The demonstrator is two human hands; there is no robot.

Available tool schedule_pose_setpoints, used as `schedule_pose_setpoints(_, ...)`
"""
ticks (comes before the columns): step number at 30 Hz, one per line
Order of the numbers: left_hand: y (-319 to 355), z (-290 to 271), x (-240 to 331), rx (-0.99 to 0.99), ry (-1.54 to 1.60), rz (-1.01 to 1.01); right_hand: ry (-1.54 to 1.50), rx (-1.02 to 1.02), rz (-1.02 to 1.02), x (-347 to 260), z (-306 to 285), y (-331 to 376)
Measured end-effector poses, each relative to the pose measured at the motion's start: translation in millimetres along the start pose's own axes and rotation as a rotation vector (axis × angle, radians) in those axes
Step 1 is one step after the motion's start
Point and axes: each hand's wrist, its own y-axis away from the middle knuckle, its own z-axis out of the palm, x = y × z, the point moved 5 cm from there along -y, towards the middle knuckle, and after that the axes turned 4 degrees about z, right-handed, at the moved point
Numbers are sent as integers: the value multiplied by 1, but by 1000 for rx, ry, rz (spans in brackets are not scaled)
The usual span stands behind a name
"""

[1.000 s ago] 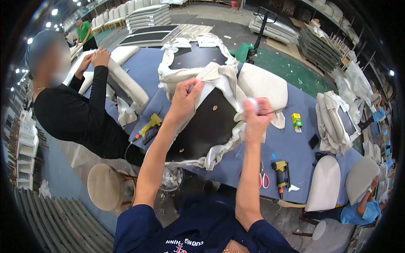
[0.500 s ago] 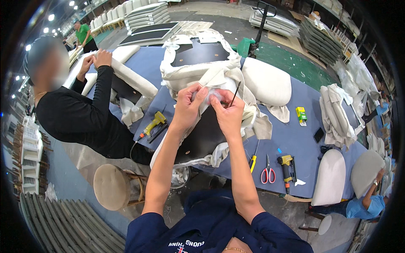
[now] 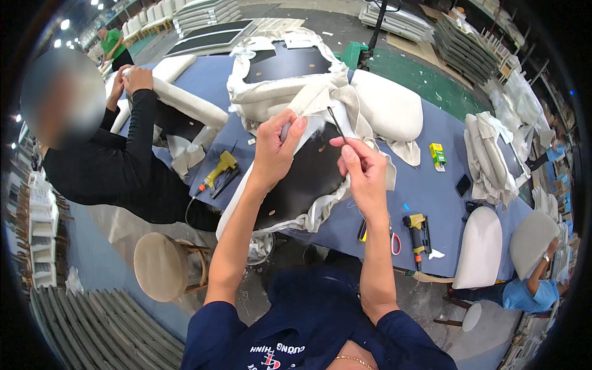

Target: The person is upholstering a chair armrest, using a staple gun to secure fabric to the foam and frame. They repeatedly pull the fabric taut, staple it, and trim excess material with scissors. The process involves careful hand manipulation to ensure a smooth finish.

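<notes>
Since the half-second-earlier frame, the right hand (image 3: pixel 362 171) has been shifting rightward, out of contact with the left hand (image 3: pixel 277 147); the pale wad that was showing between both is now showing only at the left.

Left grip: fingers are curling around the wad (image 3: pixel 285 130), thumb pressing alongside. The wad is sitting inside the curl, mostly hidden. The flap (image 3: pixel 313 97) is lying just beyond the fingertips; whether they are also pinching its edge cannot be told.

Right grip: thumb and fingers are clamping the lower end of a dark rod (image 3: pixel 336 122). The rod is slanting up and leftward out of the grip, its tip standing beside the flap. A thin pale strand (image 3: pixel 316 115) is spanning from the left fingers toward that tip; its attachment is too fine to tell.

Below and between the hands, the black panel (image 3: pixel 299 185) is lying on the table (image 3: pixel 404 179), bunched fabric (image 3: pixel 317 214) bordering it. Scissors (image 3: pixel 396 243) and a nail gun (image 3: pixel 419 233) are resting nearer the body, right of the panel.
</notes>
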Motion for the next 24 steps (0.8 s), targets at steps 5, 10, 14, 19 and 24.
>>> schedule_pose_setpoints(5, 1, 4, -1, 12, -32, 58, 221, -33, 95, 14, -10, 12)
schedule_pose_setpoints(10, 8, 10, 8, -8, -88, 63, 126, -130, 124, 20, -2, 18)
schedule_pose_setpoints(14, 13, 14, 15, -9, -114, 98, -47, -184, 185, 14, 4, 26)
schedule_pose_setpoints(19, 19, 22, 29, -12, -141, 126, -108, -82, 119, 15, 8, 35)
schedule_pose_setpoints(24, 22, 27, 36, -7, -159, 219, -119, -12, 84, 11, 8, 33)
